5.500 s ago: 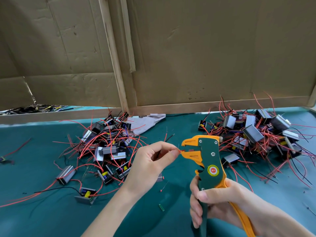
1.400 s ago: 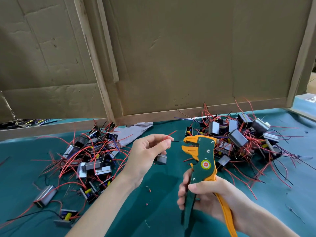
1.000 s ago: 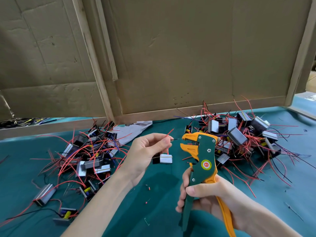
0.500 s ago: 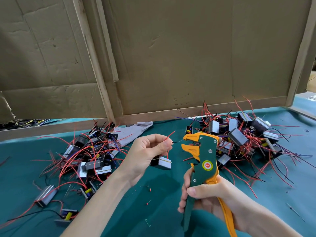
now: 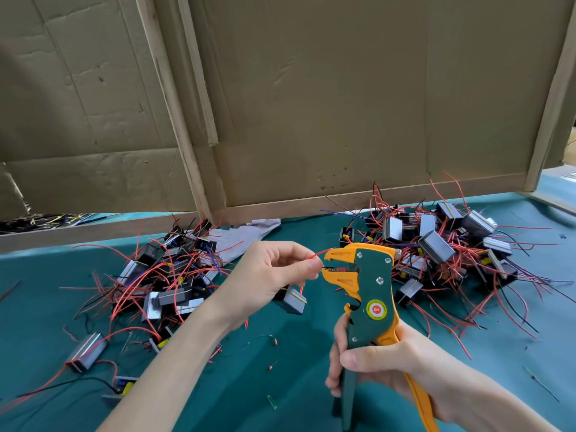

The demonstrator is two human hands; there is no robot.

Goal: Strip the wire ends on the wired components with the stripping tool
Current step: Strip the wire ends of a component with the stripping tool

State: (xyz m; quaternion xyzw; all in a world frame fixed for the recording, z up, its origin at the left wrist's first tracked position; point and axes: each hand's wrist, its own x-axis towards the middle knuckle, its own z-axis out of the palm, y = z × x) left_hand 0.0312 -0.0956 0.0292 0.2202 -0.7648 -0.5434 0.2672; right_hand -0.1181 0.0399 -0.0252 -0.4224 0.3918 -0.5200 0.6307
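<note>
Wire end: thin dark lead [image 5: 327,268], its tip inside the open mouth of the stripping tool [image 5: 371,294], mid-scene above the table [image 5: 280,385]; a red lead [image 5: 321,253] arcs just above it.
Component: small grey-and-black block [image 5: 292,300] dangling by its leads under the left hand [image 5: 274,272], clear of the teal cover.
Left grip: thumb and forefinger pinch the leads just left of the tool's mouth.
Right grip: right hand [image 5: 383,366] is wrapped round both tool handles, which stand spread, apparently not yet squeezed.
Handling: the leads are probably limp, light and easily kinked; the block likely has enough weight to swing and tug them.
Where to hold: close to the tip, so the lead feeds in straight.
Stock: left pile [image 5: 165,275] and far-right pile [image 5: 436,244] of wired components.
</note>
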